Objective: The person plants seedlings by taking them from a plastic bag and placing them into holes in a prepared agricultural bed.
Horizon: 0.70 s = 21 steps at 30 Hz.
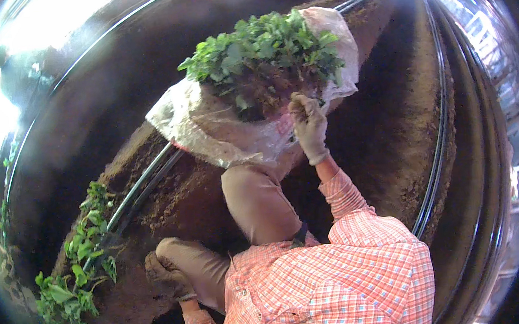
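Observation:
A big bunch of leafy green seedlings (pixel 268 50) with brown roots lies on a whitish woven plastic sack (pixel 219 128), beyond my knees. My right hand (pixel 309 120), in a soiled pale glove, is at the root side of the bunch by the sack's near right edge. Its fingers are curled; whether they hold a root or stem is unclear. My left hand (pixel 170 276), in a dirt-caked glove, is low beside my left knee, over the soil bed. Its fingers are partly hidden, and I cannot tell whether anything is in them.
Rooted green plants (pixel 80 251) stand along the soil bed at the left, beside a thin irrigation pipe (pixel 139 186) that runs beneath the sack. More pipes (pixel 440 113) follow the soil ridge at the right. Another person (pixel 25 76) is at the far upper left, in glare.

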Available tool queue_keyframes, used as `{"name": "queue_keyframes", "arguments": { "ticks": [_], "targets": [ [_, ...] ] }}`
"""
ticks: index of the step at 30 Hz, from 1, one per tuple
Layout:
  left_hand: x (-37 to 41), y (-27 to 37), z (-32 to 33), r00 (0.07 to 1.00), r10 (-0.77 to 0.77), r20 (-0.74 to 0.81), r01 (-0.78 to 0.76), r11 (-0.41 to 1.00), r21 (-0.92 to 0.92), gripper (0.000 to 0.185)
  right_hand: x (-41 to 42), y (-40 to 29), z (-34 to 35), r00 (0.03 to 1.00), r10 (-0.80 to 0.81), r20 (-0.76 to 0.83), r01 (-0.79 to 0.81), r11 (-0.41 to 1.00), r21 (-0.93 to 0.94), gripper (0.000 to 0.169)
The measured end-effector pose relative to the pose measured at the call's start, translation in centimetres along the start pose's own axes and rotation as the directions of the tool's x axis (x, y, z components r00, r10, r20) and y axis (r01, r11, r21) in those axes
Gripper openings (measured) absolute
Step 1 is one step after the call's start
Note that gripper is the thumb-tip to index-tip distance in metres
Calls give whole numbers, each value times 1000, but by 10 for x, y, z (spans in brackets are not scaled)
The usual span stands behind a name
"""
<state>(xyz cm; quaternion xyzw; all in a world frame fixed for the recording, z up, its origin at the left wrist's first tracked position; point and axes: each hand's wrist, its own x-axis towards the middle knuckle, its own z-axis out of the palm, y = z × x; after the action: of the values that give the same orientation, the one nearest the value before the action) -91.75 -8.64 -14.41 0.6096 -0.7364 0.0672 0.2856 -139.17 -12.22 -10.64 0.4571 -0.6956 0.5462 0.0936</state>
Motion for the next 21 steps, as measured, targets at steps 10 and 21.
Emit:
{"name": "queue_keyframes", "arguments": {
  "ticks": [10, 21],
  "targets": [
    [102, 102, 51, 981, 189, -52, -190, 982, -5, 43, 95, 124, 28, 817, 576, -30, -490, 666, -562, 110],
    [108, 100, 175, 999, 45, -30, -37, 971, 238, 46, 133, 69, 69, 872, 307, 381, -38, 818, -574, 39]
  ]
}}
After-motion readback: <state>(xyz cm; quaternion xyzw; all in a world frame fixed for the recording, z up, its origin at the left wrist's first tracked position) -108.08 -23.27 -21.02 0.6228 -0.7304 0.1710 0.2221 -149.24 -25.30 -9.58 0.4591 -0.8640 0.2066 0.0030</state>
